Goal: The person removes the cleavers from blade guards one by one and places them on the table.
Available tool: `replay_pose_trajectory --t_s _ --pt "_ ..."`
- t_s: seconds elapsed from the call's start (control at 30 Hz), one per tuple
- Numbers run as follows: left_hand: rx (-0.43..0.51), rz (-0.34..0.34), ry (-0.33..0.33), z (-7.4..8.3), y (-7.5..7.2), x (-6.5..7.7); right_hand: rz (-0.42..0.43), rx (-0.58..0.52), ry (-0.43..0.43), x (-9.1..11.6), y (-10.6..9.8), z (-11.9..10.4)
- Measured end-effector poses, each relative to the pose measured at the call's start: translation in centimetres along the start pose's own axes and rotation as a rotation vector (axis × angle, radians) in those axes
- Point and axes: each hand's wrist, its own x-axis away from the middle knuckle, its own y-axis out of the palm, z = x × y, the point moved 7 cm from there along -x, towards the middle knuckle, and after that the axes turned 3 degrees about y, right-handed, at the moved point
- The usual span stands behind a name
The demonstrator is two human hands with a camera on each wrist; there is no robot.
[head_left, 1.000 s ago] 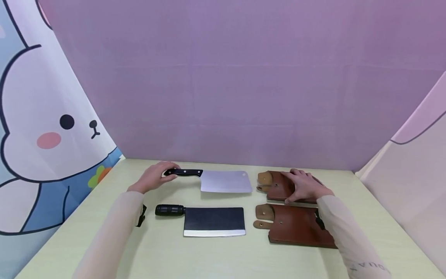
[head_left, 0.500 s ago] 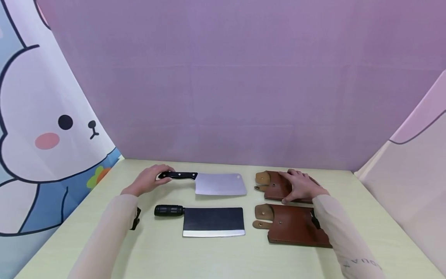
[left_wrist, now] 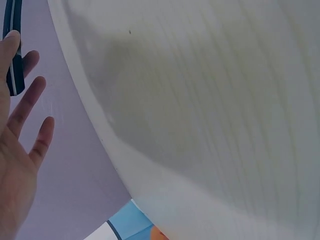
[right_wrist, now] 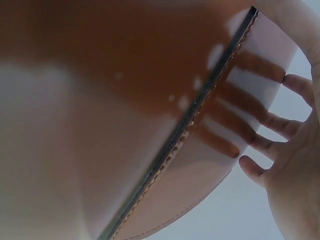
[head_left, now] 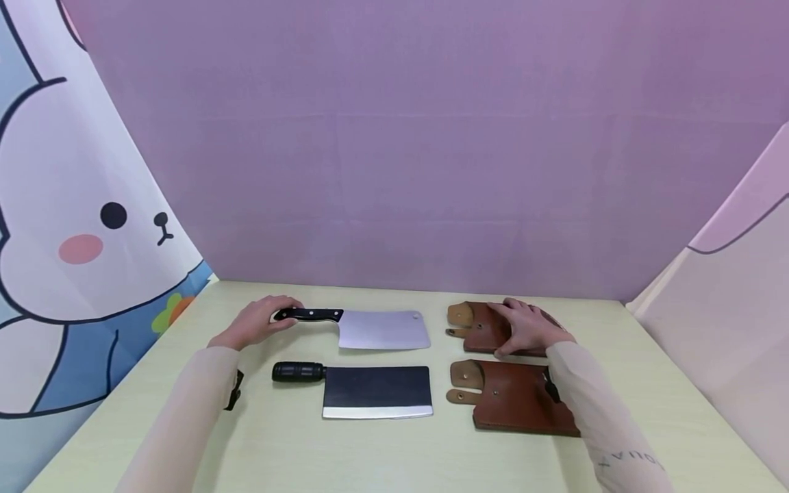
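My left hand (head_left: 255, 322) pinches the butt of the black riveted handle (head_left: 308, 314) of a silver cleaver (head_left: 383, 330). In the left wrist view, the thumb and nearest finger meet on that handle (left_wrist: 16, 75), and the other fingers are spread. The cleaver's blade points right. My right hand (head_left: 527, 326) spans the rear brown leather sheath (head_left: 483, 327), thumb at its near edge and fingers over its far edge. In the right wrist view, the fingertips touch the stitched sheath (right_wrist: 165, 190) along its rim, where they are mirrored. The hand covers the sheath's middle.
A dark-bladed cleaver (head_left: 377, 389) with a ribbed black handle lies in front. To its right is a larger brown leather sheath (head_left: 518, 404), partly under the right forearm. A purple backdrop (head_left: 394, 157) rises behind the pale table (head_left: 370, 459); printed fabric hangs at the left.
My left hand has drawn the silver cleaver left and slightly nearer. My right hand has shifted the rear sheath a little left. The front cleaver and sheath have stayed in place.
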Motion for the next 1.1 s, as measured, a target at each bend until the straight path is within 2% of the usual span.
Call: replay_pose_trajectory --t_s 0.23,0.53,1.1 --pt "0.004 -0.037 -0.046 -0.1 0.1 0.3 -0.052 -0.025 0.026 0.0 0.3 0.2" --pt "-0.017 -0.055 -0.017 0.1 0.6 0.2 -0.108 -0.060 0.051 -0.2 0.5 0.2" --pt "-0.058 -0.112 -0.025 -0.2 1.5 -0.3 -0.186 -0.082 0.091 -0.4 1.1 0.4"
